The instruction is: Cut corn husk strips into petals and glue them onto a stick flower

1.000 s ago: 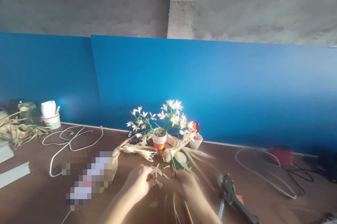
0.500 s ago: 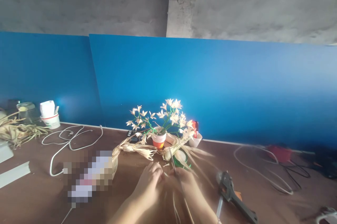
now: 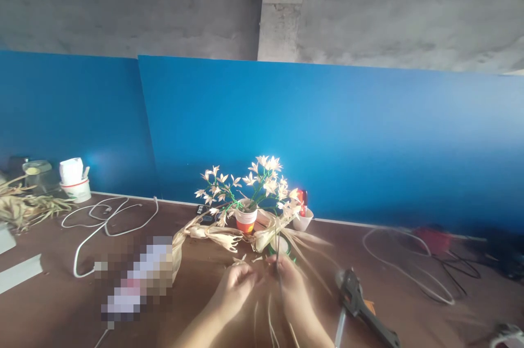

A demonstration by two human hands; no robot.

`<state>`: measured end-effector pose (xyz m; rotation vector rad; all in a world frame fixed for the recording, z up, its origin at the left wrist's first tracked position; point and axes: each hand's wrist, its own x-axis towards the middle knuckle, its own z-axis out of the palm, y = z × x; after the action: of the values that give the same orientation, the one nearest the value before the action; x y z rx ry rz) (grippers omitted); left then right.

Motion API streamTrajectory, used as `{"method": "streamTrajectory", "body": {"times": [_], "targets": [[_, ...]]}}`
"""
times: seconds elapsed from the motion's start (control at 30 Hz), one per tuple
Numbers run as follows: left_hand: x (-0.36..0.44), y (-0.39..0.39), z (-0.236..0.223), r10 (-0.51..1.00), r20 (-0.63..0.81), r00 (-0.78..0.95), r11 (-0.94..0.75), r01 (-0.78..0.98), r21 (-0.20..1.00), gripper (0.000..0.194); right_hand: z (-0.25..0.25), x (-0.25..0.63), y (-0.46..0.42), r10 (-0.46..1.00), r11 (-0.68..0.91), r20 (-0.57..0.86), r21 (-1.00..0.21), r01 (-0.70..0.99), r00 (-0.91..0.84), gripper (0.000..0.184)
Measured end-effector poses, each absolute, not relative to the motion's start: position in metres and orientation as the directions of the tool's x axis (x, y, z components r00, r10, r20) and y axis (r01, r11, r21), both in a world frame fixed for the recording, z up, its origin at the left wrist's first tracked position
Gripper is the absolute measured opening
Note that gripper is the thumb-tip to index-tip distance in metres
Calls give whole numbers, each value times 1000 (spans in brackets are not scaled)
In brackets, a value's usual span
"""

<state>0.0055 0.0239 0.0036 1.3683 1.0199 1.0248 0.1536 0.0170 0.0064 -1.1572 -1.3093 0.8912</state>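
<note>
My right hand (image 3: 290,281) is closed around a thin dark stick-like piece (image 3: 277,241), held nearly upright; its exact kind is too small to tell. Just to the left, my left hand (image 3: 236,288) has its fingertips pinched together, and whatever lies between them is hidden. Thin pale strips (image 3: 271,319) show below and between the hands. Beyond them stands a paper cup (image 3: 245,222) with white husk-like flowers (image 3: 270,184) on green stems. Dried corn husks (image 3: 264,239) lie around the cup, beside a green roll of tape (image 3: 286,244).
A glue gun (image 3: 356,296) lies right of my right forearm. On the left are a blurred-out power strip (image 3: 135,282), a white cable (image 3: 84,244), a white tub (image 3: 77,190) and dried husks (image 3: 33,209). A white cup (image 3: 303,221) sits behind, before the blue panel (image 3: 327,135).
My right hand has turned the thin dark piece from slanting to nearly upright. My left hand has shifted slightly down, its fingers still pinched. The view has moved a little.
</note>
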Motion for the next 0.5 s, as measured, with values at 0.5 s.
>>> {"method": "streamTrajectory", "body": {"times": [0.5], "targets": [[8,26,-7,976,-24,215,15,41,999,10,12,152,9,961,274,277,-948,158,-7,18]]}}
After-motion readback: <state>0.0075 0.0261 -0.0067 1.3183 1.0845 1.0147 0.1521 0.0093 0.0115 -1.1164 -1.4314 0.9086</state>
